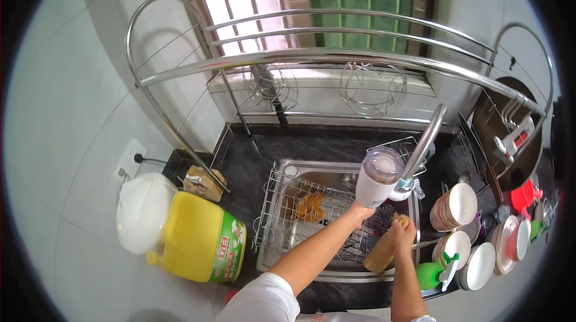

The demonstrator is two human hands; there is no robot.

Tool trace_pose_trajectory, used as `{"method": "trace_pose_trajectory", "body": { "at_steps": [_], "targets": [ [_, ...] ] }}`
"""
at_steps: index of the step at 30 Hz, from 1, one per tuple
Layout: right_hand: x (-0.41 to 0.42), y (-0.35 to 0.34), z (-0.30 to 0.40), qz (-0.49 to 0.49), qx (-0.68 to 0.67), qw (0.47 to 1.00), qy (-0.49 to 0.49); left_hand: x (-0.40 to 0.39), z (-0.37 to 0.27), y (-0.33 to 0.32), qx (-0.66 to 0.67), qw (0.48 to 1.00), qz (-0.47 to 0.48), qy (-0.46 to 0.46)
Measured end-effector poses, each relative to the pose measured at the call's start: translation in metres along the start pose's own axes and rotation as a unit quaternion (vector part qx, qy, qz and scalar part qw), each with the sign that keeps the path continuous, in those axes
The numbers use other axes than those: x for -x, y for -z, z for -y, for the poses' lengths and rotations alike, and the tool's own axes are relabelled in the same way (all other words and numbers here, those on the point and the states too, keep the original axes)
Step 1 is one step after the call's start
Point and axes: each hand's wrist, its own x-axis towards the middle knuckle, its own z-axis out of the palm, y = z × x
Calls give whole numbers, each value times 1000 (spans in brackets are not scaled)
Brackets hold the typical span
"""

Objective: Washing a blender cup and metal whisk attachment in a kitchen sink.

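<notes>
My left hand (363,212) grips the lower part of a white tumbler (375,182) with a clear top, held up beside the faucet filter over the sink. To its right, my right hand (404,233) is closed on the upper end of a tan cloth (381,250) that hangs down inside the sink's near right part. The metal faucet (423,142) rises just right of the tumbler. A wire dish rack (274,214) spans the left side of the stainless steel sink (342,275), with an orange item (310,207) by its wires.
Stacked bowls (462,204), plates (506,245) and a green spray bottle (429,275) line the right counter. A large yellow jug (193,236) and a white container (144,214) stand at left. A chrome shelf rail (315,55) arches over the sink. A round dark pan (508,133) leans at right.
</notes>
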Motion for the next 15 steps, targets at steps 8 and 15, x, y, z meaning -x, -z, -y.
{"method": "trace_pose_trajectory", "body": {
  "at_steps": [8,15],
  "targets": [
    [-3,-3,-15,95,-28,993,-68,47,10,42,13,958,160,-238],
    [9,-13,-3,135,24,987,-78,78,35,145,395,881,8,-261]
  ]
}}
